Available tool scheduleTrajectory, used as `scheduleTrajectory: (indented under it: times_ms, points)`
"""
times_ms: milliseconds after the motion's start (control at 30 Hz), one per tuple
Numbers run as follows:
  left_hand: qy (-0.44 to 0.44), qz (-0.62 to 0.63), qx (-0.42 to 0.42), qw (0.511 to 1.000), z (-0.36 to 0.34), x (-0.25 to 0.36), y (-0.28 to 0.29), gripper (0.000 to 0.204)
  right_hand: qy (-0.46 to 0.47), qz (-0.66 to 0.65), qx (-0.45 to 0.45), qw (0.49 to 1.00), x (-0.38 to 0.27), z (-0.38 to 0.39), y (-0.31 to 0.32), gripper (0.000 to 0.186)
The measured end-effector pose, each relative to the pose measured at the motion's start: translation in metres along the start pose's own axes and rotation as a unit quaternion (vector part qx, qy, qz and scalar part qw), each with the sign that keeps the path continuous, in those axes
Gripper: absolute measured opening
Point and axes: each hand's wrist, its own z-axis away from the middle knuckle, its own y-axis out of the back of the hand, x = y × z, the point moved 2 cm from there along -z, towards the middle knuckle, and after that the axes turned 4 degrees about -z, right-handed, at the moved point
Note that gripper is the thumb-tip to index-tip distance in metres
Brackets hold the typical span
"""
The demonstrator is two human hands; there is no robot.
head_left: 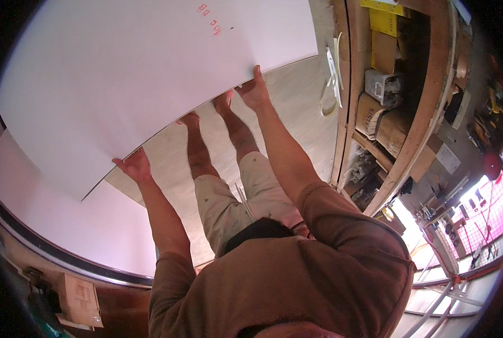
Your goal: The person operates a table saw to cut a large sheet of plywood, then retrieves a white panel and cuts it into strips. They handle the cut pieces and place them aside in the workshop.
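Note:
A large white flat panel (133, 73) with red handwriting on its face fills the upper left. It lies tilted in front of me. My left hand (134, 165) grips its near edge toward the left corner, thumb on the top face and fingers hidden underneath. Farther right along that same edge, my right hand (254, 91) holds the panel the same way, its thumb pointing up over the face. Both arms are stretched out, and the panel's edge passes above my feet.
Wooden shelving (395, 169) on the right holds cardboard boxes (370, 112), yellow boxes (383, 21) and a clear plastic container (382, 85). Thin white strips (334, 73) lie beside it. At left is a white surface (65, 225) with a dark edge; a cardboard box (82, 298) sits below.

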Motion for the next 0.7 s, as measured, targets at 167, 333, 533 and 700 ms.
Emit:
scheduleTrajectory:
  times_ms: [167,333,533,700]
  points:
    - [0.001,-0.004,0.000,1.000,-0.006,0.000,0.003,0.086,0.014,0.004,0.021,1.000,0.007,-0.013,0.017,0.081]
    - [-0.017,-0.007,0.001,1.000,-0.005,0.000,0.000,0.089,0.012,0.010,0.049,0.999,0.004,-0.004,0.001,0.081]
    - [-0.032,-0.044,-0.020,0.998,-0.001,-0.001,-0.014,0.089,0.020,0.021,0.080,0.996,0.001,-0.004,0.002,0.082]
    - [-0.014,-0.038,-0.014,0.999,-0.004,0.003,-0.004,0.086,0.018,0.036,0.056,0.998,-0.002,-0.005,0.003,0.085]
